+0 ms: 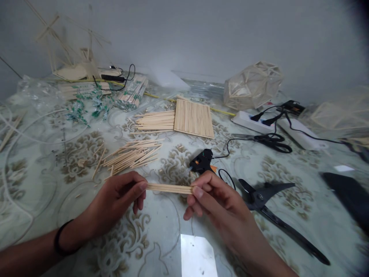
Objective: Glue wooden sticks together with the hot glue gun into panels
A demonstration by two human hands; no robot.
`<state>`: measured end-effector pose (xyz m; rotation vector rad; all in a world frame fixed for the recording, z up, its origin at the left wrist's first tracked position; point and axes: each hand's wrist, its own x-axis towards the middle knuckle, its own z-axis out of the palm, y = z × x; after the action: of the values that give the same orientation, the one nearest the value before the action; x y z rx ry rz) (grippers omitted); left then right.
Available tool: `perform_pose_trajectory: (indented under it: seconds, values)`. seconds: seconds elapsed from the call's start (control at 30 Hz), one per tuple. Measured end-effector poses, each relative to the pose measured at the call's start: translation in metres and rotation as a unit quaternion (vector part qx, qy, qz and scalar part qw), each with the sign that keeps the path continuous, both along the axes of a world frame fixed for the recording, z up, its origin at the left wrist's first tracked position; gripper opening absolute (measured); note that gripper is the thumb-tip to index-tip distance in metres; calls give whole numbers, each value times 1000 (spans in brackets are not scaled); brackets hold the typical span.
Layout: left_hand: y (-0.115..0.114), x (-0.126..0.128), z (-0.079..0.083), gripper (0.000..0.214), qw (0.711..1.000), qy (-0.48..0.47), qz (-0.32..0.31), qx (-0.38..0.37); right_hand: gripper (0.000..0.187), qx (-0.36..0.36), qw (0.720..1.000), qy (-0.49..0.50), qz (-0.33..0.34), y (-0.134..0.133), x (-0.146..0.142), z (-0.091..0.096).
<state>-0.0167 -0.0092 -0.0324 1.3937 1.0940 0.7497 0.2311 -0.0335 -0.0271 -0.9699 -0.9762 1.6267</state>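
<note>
A few thin wooden sticks (169,188), lying side by side, are stretched level between my two hands above the table. My left hand (122,196) pinches their left end between thumb and fingers. Their right end is pinched by my right hand (217,206). Beyond my left hand lies a loose pile of cut sticks (129,156). A black glue gun (201,161) rests just past my right hand, its nozzle pointing left. Farther back, a square panel of sticks laid edge to edge (193,118) lies beside longer sticks (155,121).
Black pruning shears (261,196) lie right of my right hand, with scissors (272,142) and a corded power strip (250,122) behind. Stick-frame models (253,84) stand at the back right. Packaged sticks (132,92) and plastic wrappers (83,109) lie at the back left.
</note>
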Motion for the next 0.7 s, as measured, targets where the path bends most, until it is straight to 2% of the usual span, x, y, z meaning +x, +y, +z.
perform_pose_trajectory:
  seconds: [0.17, 0.4, 0.6, 0.7]
  values:
    - [2, 0, 0, 30, 999, -43, 3, -22, 8, 14, 1000, -23, 3, -2, 1, 1]
    - [2, 0, 1, 30, 999, -30, -21, -31, 9, 35, 998, -55, -6, -1, 1, 3]
    - [1, -1, -3, 32, 1000, -4, -19, -21, 17, 69, 986, -150, -14, -2, -1, 12]
    - [0, -1, -1, 32, 999, -10, -31, -28, 12, 94, 976, -191, -33, -3, -2, 14]
